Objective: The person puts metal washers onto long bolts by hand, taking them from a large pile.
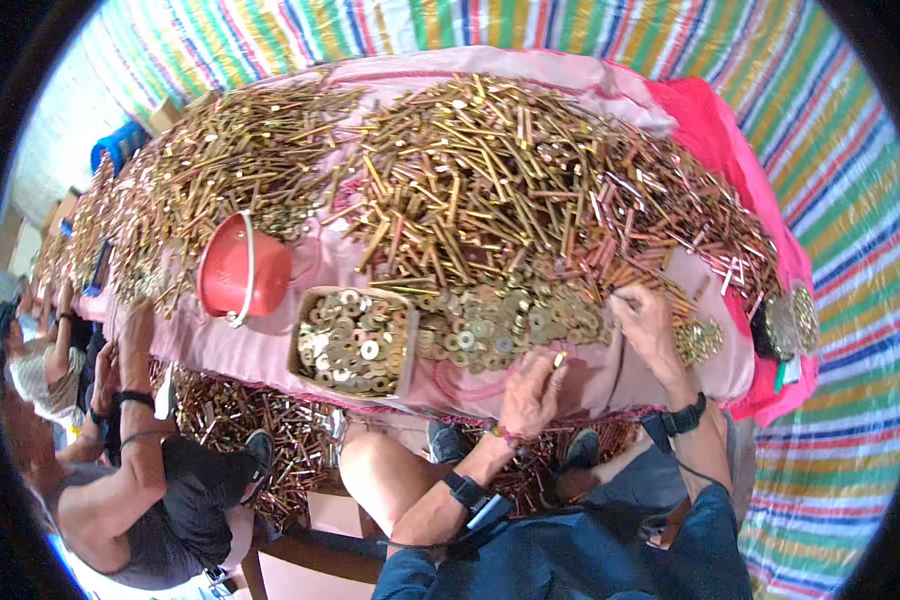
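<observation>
My left hand (530, 396) is curled at the front edge of the cloth, just below a spread of flat metal washers (510, 325). A small shiny gold-coloured metal piece (560, 359) shows at its fingertips; its full shape is hidden. To the right, my right hand (647, 325) has its fingers pinched together beside the near edge of a heap of long brassy bolts (480, 180). What sits between those fingertips, if anything, is too small to tell. Left of the loose washers stands an open box (407, 350) filled with more washers.
A red bucket (240, 268) with a white handle lies tilted left of the box. Small nuts (699, 341) and a clear bag of small parts (792, 322) are at the right. Co-workers (135, 430) sit along the left side. More bolts (295, 450) cover the floor under the table.
</observation>
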A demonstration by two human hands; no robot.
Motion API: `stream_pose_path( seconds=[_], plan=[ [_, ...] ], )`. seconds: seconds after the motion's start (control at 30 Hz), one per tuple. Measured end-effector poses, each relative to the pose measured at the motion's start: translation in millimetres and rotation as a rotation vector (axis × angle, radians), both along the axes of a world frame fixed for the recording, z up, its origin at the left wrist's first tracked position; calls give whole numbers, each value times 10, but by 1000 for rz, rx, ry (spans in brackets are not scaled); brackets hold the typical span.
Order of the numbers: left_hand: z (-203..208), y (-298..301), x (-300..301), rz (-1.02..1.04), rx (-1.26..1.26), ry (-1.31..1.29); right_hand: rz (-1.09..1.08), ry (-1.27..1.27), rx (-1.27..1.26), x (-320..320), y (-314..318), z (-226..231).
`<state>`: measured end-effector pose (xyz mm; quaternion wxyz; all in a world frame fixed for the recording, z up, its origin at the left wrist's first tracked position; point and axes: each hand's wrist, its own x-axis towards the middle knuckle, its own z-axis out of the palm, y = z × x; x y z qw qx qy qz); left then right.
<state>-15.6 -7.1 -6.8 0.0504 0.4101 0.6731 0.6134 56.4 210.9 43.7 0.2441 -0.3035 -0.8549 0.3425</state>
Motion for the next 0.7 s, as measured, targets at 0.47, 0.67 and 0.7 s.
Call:
stream_pose_path(
  seconds=[0.47,0.67,0.7],
  plan=[
    [-76,19,80,-56,-32,-60,68,-184,402,-371,82,-99],
    [-71,-10,97,-27,-4,-68,57,43,-501,-166,-229,316],
    [-84,9,109,-27,5,-65,71,148,-629,-97,-266,349]
  ],
)
